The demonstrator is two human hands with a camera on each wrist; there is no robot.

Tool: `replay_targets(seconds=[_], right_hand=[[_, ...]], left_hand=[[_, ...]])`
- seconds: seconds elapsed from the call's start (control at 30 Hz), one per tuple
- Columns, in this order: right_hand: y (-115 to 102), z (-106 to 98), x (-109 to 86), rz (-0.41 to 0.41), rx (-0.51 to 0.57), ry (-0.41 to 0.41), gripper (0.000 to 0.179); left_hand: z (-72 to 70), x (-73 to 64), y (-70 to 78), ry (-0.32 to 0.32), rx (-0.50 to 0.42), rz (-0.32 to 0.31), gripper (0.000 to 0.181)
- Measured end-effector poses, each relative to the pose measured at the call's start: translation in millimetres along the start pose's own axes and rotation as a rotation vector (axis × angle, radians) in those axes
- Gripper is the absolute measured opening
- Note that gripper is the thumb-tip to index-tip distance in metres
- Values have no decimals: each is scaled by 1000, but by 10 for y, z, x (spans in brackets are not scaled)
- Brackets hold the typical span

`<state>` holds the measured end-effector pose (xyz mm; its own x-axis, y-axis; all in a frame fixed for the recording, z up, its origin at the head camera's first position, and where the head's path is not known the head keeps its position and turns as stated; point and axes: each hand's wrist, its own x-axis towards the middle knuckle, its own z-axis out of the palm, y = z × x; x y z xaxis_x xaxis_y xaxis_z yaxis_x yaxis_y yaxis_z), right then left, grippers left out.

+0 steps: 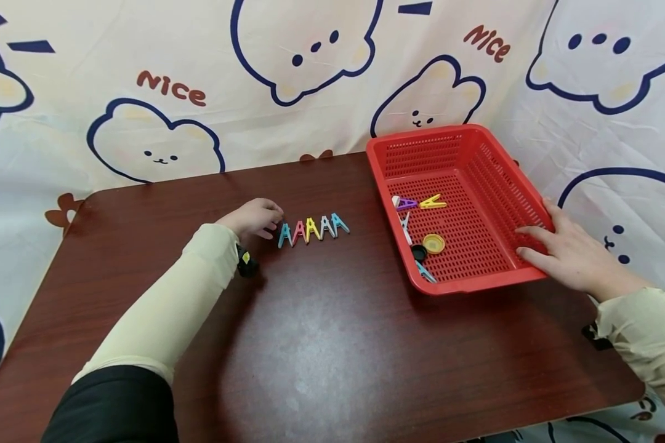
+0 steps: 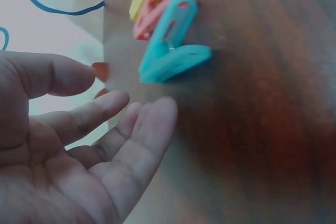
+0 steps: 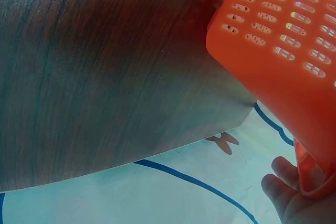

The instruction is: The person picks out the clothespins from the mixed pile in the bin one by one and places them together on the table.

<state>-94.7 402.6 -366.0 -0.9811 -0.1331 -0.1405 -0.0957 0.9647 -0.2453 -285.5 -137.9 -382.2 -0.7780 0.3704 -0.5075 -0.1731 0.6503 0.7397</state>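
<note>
My left hand (image 1: 252, 218) is open and empty, fingers loosely bent, low over the tabletop (image 1: 310, 344), its fingertips just short of the teal clip (image 2: 160, 51); the left wrist view shows a gap between them. My right hand (image 1: 571, 249) grips the red basket (image 1: 484, 234) by its right-hand rim. What counts is at my left fingertips: the teal clip lies just to their right, as the near end of a row — pink clip (image 1: 299, 229), yellow clip (image 1: 310, 226), pale clip (image 1: 326, 225), blue clip (image 1: 340, 223) — whose long axis runs rightward, toward the basket. The teal clip's own long axis crosses that line, narrow end away from me, spread legs toward me. My left hand is clearly the nearer; my right is well apart, on the basket's far side. Inside the basket, mostly along its left wall, I see a purple clip (image 1: 406, 203), more clips, a yellow disc (image 1: 434, 243) and a black round piece (image 1: 419, 252). Behind the tabletop hangs a printed cloth (image 1: 266, 135).
</note>
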Motion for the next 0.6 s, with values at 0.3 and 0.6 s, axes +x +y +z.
replay_targets(seconds=[0.3,0.6], right_hand=[[-12,6,7,-10,3,5,55],[-12,-5,-1,-9,15,4,55]], left_hand=[[-83,49,381,118,15,95,45],[67,73,1055,119,232,306,37]])
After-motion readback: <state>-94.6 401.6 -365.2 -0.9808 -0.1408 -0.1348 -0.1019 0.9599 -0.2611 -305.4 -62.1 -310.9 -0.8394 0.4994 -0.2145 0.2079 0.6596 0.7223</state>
